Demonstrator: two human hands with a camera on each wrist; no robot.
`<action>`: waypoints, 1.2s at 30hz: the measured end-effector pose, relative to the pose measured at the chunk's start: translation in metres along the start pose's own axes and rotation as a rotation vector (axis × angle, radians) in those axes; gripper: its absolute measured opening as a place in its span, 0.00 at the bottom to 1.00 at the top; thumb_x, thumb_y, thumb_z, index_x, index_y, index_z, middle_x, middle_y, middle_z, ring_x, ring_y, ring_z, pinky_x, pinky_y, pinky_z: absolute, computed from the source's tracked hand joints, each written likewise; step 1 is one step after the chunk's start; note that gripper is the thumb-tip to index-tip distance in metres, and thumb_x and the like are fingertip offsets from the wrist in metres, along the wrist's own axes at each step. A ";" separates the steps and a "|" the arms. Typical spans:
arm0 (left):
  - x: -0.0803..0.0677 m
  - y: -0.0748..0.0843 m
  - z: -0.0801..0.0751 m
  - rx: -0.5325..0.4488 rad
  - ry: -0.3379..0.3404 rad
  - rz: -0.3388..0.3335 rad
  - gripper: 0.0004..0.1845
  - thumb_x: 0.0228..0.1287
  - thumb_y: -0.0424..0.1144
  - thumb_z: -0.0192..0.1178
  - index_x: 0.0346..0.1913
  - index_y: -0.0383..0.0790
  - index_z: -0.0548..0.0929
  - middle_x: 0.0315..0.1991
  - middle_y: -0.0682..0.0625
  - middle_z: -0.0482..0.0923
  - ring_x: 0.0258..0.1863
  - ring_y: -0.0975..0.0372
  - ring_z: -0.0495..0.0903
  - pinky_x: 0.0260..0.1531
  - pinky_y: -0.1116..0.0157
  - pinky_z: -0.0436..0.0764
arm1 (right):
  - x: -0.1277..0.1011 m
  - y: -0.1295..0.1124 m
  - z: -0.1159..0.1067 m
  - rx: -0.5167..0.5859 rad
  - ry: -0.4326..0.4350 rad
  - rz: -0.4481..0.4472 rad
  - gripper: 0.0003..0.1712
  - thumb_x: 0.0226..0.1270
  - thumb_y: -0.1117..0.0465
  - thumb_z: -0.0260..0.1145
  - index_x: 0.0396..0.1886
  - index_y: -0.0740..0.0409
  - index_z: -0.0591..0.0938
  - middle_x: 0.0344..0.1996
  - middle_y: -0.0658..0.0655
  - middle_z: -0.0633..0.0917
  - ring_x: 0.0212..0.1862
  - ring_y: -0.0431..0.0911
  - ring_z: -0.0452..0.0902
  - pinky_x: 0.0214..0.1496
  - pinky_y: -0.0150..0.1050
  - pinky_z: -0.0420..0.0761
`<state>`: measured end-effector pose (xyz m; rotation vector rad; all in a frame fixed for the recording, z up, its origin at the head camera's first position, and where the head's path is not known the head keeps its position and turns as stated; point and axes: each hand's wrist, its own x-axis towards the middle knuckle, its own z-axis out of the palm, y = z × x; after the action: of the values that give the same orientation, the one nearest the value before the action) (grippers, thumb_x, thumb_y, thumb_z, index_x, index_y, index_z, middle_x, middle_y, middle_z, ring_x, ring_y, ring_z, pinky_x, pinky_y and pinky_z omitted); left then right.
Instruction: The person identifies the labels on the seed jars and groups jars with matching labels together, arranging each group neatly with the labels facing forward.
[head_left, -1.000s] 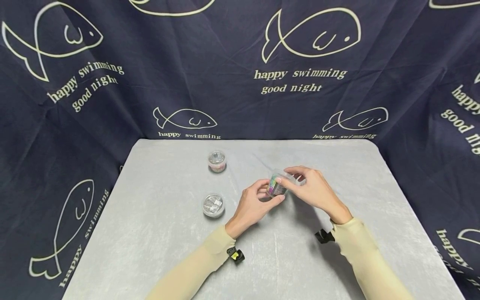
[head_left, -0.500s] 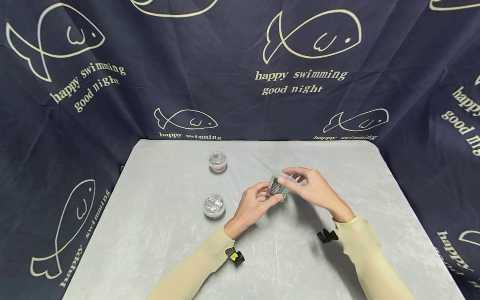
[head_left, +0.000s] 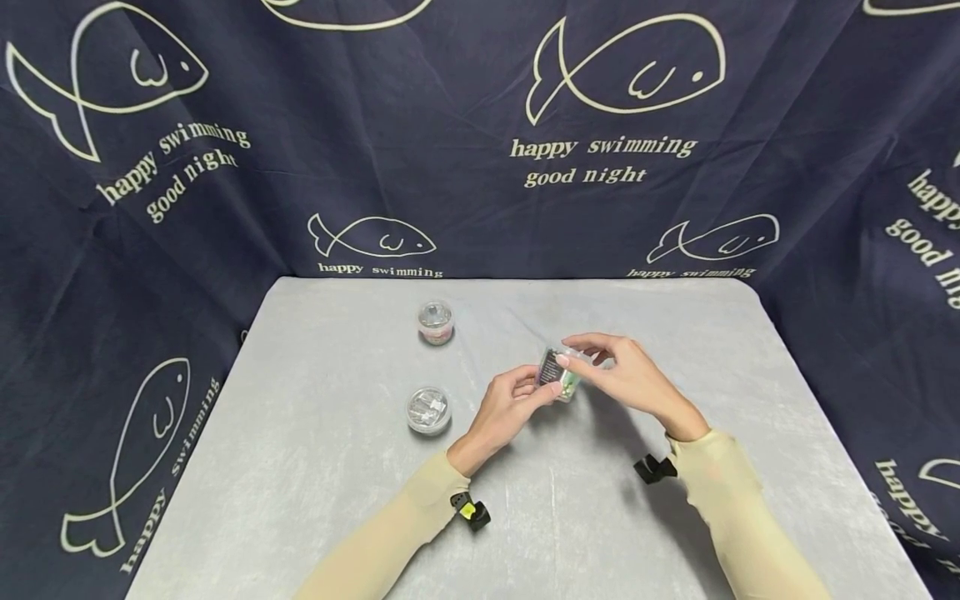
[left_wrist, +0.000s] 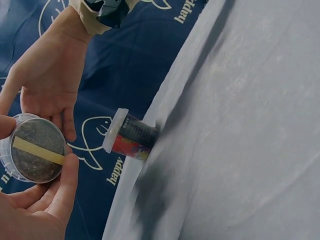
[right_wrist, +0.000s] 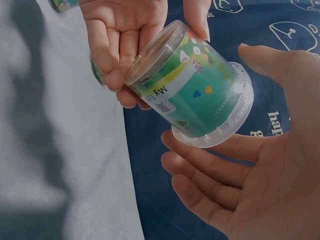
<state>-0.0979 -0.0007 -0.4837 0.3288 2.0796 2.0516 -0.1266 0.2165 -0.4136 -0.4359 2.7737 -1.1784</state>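
Note:
A small clear plastic tub (head_left: pixel 551 371) with a colourful printed label is held tilted above the table between both hands. My left hand (head_left: pixel 506 408) grips it near its base, thumb on the near side and fingers behind. At the lidded end, my right hand (head_left: pixel 630 375) has its thumb and fingers around the rim. In the right wrist view the translucent lid (right_wrist: pixel 242 107) faces the right palm, and a green label with small flowers shows. The left wrist view shows the tub's dark base (left_wrist: pixel 37 145), crossed by a yellow strip.
Two more lidded tubs stand on the grey table (head_left: pixel 315 500) left of the hands: a far one (head_left: pixel 436 323) with a pinkish label and a nearer one (head_left: pixel 428 411) with a shiny top. A dark blue fish-print curtain (head_left: pixel 465 150) encloses the table's back and sides.
The tub has turned about its own axis; its dark text panel has shifted left and a green part of the label has come round on the right. Both hands stay nearly in place.

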 end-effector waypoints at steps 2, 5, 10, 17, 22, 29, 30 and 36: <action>0.000 0.000 0.000 -0.007 -0.006 0.005 0.23 0.70 0.51 0.67 0.59 0.39 0.88 0.48 0.48 0.92 0.47 0.61 0.91 0.52 0.63 0.85 | 0.000 0.000 0.000 0.006 -0.006 0.001 0.27 0.75 0.41 0.70 0.62 0.54 0.88 0.53 0.53 0.91 0.47 0.49 0.83 0.50 0.47 0.81; 0.000 0.000 -0.001 -0.027 -0.021 0.009 0.22 0.71 0.50 0.68 0.58 0.38 0.88 0.48 0.46 0.92 0.46 0.60 0.91 0.51 0.64 0.85 | -0.001 -0.001 -0.001 0.022 -0.008 -0.002 0.27 0.77 0.41 0.67 0.62 0.55 0.88 0.52 0.53 0.91 0.45 0.49 0.83 0.48 0.46 0.80; 0.001 0.000 -0.001 -0.049 -0.053 0.013 0.21 0.72 0.48 0.67 0.59 0.37 0.87 0.50 0.45 0.91 0.47 0.59 0.91 0.52 0.63 0.86 | -0.001 -0.001 0.000 0.036 0.009 -0.004 0.25 0.78 0.42 0.67 0.60 0.55 0.89 0.49 0.53 0.91 0.43 0.48 0.83 0.46 0.45 0.80; 0.001 -0.001 0.001 -0.029 -0.065 -0.019 0.24 0.73 0.49 0.67 0.65 0.40 0.84 0.55 0.48 0.90 0.52 0.61 0.89 0.56 0.62 0.85 | 0.000 0.001 0.001 0.021 0.039 0.015 0.27 0.76 0.41 0.69 0.59 0.56 0.89 0.48 0.54 0.92 0.43 0.49 0.83 0.46 0.45 0.80; 0.000 -0.001 0.003 -0.002 -0.027 -0.049 0.34 0.70 0.50 0.72 0.74 0.42 0.76 0.59 0.49 0.87 0.54 0.62 0.88 0.56 0.64 0.86 | 0.000 0.000 0.003 0.002 0.067 0.031 0.29 0.75 0.38 0.69 0.60 0.56 0.89 0.50 0.55 0.92 0.46 0.50 0.84 0.48 0.47 0.81; -0.001 -0.001 0.005 0.119 0.032 0.001 0.35 0.65 0.54 0.76 0.71 0.47 0.78 0.55 0.52 0.88 0.52 0.64 0.89 0.58 0.63 0.85 | -0.001 -0.003 0.007 -0.031 0.102 0.060 0.32 0.72 0.34 0.70 0.59 0.54 0.89 0.52 0.54 0.91 0.49 0.50 0.84 0.52 0.49 0.81; -0.001 -0.001 0.005 0.137 0.039 0.008 0.36 0.64 0.55 0.77 0.71 0.47 0.78 0.55 0.53 0.88 0.52 0.64 0.89 0.59 0.62 0.85 | -0.001 -0.004 0.008 -0.032 0.103 0.065 0.32 0.72 0.34 0.70 0.59 0.54 0.89 0.51 0.54 0.91 0.49 0.50 0.84 0.52 0.49 0.81; -0.002 -0.001 0.007 0.172 0.072 0.034 0.34 0.63 0.56 0.77 0.68 0.48 0.79 0.53 0.54 0.87 0.50 0.66 0.88 0.58 0.60 0.85 | -0.003 -0.007 0.008 -0.035 0.101 0.082 0.32 0.71 0.32 0.70 0.59 0.52 0.89 0.52 0.53 0.91 0.51 0.50 0.85 0.53 0.50 0.82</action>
<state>-0.0940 0.0055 -0.4851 0.3234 2.3157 1.9332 -0.1210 0.2073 -0.4144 -0.2702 2.8704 -1.1664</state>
